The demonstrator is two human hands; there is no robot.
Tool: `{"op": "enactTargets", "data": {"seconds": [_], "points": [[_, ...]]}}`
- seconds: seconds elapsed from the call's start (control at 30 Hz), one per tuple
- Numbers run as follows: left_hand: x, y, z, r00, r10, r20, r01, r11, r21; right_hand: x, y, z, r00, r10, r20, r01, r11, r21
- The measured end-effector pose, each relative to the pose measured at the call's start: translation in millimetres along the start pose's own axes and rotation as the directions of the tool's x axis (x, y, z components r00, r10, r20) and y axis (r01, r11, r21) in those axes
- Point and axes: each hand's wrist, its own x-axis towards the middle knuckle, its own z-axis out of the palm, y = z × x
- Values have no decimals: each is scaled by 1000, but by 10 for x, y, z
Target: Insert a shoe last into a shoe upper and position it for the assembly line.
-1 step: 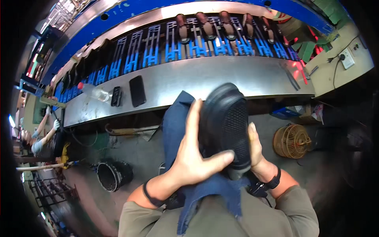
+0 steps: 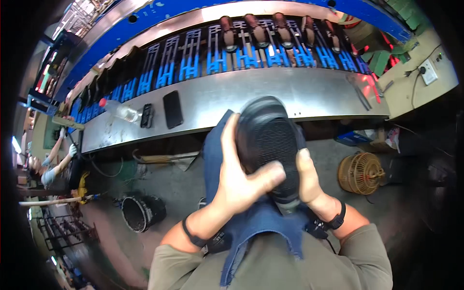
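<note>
A black shoe [image 2: 268,133] is held between both hands over my lap, its rounded end pointing toward the bench. A fine textured pattern covers the face turned up to me, and its edges are blurred by motion. Along its left side lies my left hand [image 2: 237,181], fingers stretched up the edge and thumb across the textured face. My right hand [image 2: 309,181] grips the other side near the lower end, with most of its fingers hidden behind the shoe. Beneath it, a blue apron [image 2: 263,227] covers my lap.
On the metal bench [image 2: 241,94] lie a black phone [image 2: 173,109], a small black object [image 2: 147,116] and a clear bottle [image 2: 121,110]. Brown shoes [image 2: 257,31] sit on blue racks behind. A bucket [image 2: 140,212] and a fan [image 2: 360,173] stand on the floor. Another person [image 2: 50,169] works far left.
The shoe has shifted slightly left and toward the bench, turning a little, with both hands still on it. The surroundings sit slightly further right in the picture.
</note>
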Motion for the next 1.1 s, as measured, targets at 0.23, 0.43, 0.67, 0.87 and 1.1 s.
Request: {"op": "enactTargets", "data": {"seconds": [0.23,0.43,0.67,0.87,1.1], "points": [[-32,-383,-913,924,-310,225,372,583,-722,86,-361,444,878,9,478,434,404,-805],[-226,-359,-918,930,-264,256,364,560,-745,744,-612,707,810,-124,574,563,439,-700],[-216,-328,-835,900,-305,311,434,692,-577,793,-698,589,734,-51,678,623,450,-640],[-63,-64,-735,994,-7,108,6,1000,9,722,-839,608,735,54,676,629,321,-708],[-71,61,-627,996,-80,32,77,993,91,825,-602,353,697,-111,708,641,540,-546]]}}
